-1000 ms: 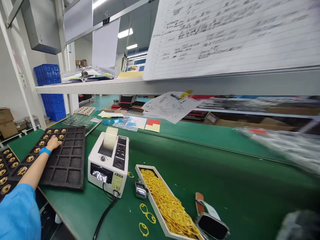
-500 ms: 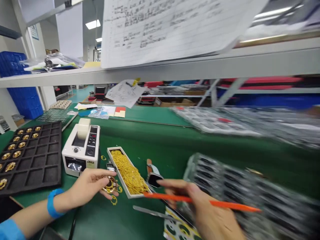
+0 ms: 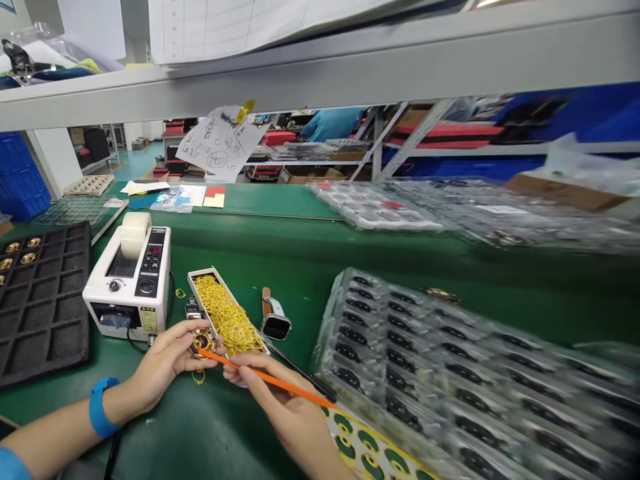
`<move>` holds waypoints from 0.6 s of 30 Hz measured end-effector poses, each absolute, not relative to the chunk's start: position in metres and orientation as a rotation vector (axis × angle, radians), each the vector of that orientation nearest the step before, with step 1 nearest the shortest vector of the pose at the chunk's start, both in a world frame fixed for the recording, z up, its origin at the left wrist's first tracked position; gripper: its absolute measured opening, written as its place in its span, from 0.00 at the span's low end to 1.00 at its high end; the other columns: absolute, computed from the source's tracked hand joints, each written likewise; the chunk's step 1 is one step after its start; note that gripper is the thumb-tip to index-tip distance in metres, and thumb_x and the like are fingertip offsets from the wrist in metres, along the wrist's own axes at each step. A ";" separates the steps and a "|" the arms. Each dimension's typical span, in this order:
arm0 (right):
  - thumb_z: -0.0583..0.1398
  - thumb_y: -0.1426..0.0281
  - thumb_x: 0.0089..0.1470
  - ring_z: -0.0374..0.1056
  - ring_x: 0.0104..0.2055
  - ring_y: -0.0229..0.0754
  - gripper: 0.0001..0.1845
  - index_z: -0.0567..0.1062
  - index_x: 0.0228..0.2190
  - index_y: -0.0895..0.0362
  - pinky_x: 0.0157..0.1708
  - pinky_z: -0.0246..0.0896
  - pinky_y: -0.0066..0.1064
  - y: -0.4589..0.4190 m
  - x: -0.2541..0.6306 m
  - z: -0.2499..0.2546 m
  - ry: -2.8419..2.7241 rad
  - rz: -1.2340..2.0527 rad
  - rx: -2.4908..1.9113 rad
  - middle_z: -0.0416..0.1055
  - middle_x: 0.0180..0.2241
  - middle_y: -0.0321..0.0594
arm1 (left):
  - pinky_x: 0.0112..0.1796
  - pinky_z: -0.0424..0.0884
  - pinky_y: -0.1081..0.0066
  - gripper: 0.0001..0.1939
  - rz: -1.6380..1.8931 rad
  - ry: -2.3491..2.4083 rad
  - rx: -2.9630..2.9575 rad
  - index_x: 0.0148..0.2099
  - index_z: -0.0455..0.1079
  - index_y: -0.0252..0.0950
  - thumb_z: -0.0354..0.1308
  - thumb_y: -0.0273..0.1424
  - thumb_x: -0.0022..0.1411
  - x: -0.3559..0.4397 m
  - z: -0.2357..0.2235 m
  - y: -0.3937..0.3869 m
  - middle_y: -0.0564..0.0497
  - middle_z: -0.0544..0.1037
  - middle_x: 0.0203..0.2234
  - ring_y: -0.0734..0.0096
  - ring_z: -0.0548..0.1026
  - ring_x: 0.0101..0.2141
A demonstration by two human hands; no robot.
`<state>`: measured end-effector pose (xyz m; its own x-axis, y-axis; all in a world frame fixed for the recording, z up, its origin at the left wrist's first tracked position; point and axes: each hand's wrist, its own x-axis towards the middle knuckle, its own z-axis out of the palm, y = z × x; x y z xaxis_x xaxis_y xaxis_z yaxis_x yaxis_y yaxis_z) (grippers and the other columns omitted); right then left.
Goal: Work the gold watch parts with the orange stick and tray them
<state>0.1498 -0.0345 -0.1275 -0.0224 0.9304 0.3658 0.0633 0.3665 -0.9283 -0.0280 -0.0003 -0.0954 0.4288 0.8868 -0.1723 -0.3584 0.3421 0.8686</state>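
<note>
My left hand [image 3: 163, 360], a blue band at its wrist, grips a round gold watch case [image 3: 203, 341] by its edge. A yellow ring shows inside the case. Pinched in my right hand [image 3: 285, 400] is a slim orange stick [image 3: 280, 383], its tip reaching to the middle of the case. Just beyond both hands lies a white box [image 3: 224, 285] full of thin yellow rings [image 3: 227, 313]. A loose yellow ring [image 3: 199, 377] rests on the green mat below the case. Behind my left fingers stands a small metal block [image 3: 193, 309].
A white tape dispenser [image 3: 127, 280] and a black compartment tray [image 3: 45, 320] with gold watch cases stand at left. A wristwatch [image 3: 276, 325] lies beyond the box. Clear plastic trays [image 3: 400, 347] of dark parts cover the right. Overhead runs a grey shelf beam [image 3: 320, 77].
My right hand has moved left, bringing the orange stick's tip to the watch case. My left hand still holds the case. The head view has turned right and down.
</note>
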 end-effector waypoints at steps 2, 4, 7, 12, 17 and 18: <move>0.58 0.61 0.58 0.74 0.28 0.41 0.12 0.78 0.32 0.56 0.29 0.74 0.28 -0.035 0.149 -0.131 -1.413 0.869 -0.970 0.76 0.27 0.41 | 0.49 0.70 0.58 0.19 0.902 0.713 0.844 0.50 0.73 0.35 0.61 0.38 0.58 -0.028 -0.097 -0.001 0.43 0.76 0.46 0.54 0.73 0.49; 0.58 0.63 0.58 0.74 0.27 0.41 0.12 0.78 0.33 0.55 0.28 0.74 0.28 -0.035 0.149 -0.131 -1.419 0.833 -0.961 0.76 0.27 0.40 | 0.48 0.71 0.59 0.18 0.905 0.701 0.823 0.49 0.73 0.35 0.61 0.38 0.58 -0.028 -0.097 -0.001 0.43 0.77 0.45 0.55 0.74 0.48; 0.56 0.68 0.60 0.74 0.29 0.40 0.09 0.78 0.35 0.54 0.30 0.74 0.27 -0.035 0.153 -0.124 -1.535 0.740 -0.900 0.77 0.28 0.39 | 0.46 0.72 0.62 0.18 0.893 0.678 0.807 0.50 0.73 0.35 0.61 0.37 0.58 -0.028 -0.094 -0.001 0.42 0.78 0.43 0.56 0.75 0.46; 0.52 0.77 0.62 0.73 0.43 0.39 0.15 0.73 0.47 0.55 0.41 0.71 0.27 -0.031 0.167 -0.116 -2.045 0.417 -0.610 0.76 0.39 0.44 | 0.43 0.73 0.65 0.18 0.866 0.684 0.818 0.51 0.72 0.34 0.60 0.36 0.60 -0.032 -0.090 0.000 0.42 0.79 0.39 0.59 0.77 0.43; 0.48 0.77 0.63 0.70 0.49 0.43 0.19 0.69 0.52 0.59 0.47 0.69 0.35 -0.031 0.174 -0.124 -2.299 0.049 -0.563 0.76 0.43 0.46 | 0.44 0.72 0.65 0.19 0.877 0.699 0.815 0.52 0.70 0.33 0.60 0.36 0.60 -0.031 -0.089 0.003 0.42 0.79 0.38 0.58 0.77 0.44; 0.49 0.77 0.63 0.71 0.48 0.43 0.19 0.68 0.53 0.59 0.47 0.70 0.35 -0.032 0.173 -0.125 -2.273 0.021 -0.569 0.77 0.42 0.46 | 0.44 0.72 0.66 0.20 0.876 0.703 0.815 0.52 0.70 0.33 0.60 0.37 0.60 -0.031 -0.090 0.002 0.42 0.79 0.38 0.58 0.77 0.44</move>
